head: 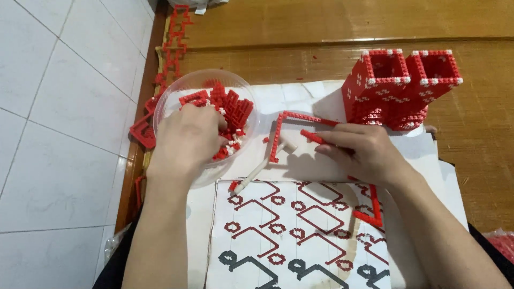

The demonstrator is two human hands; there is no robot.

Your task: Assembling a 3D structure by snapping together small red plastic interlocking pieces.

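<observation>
Left hand (pixel 187 140): reaching into the clear plastic bowl (pixel 171 93), fingers buried among red and white bricks (pixel 231 109); grip cannot be told
Right hand (pixel 363 152): fingertips pinched on a thin red brick strip (pixel 313 137), over white paper (pixel 300 99)
Nearby: white tool (pixel 263 165), two red brick towers (pixel 400 88), printed pattern sheet (pixel 289 235)

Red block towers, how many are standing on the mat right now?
2. One tower stands at the upper right beyond the right hand; the second tower touches its right side. None seem hidden.
</observation>
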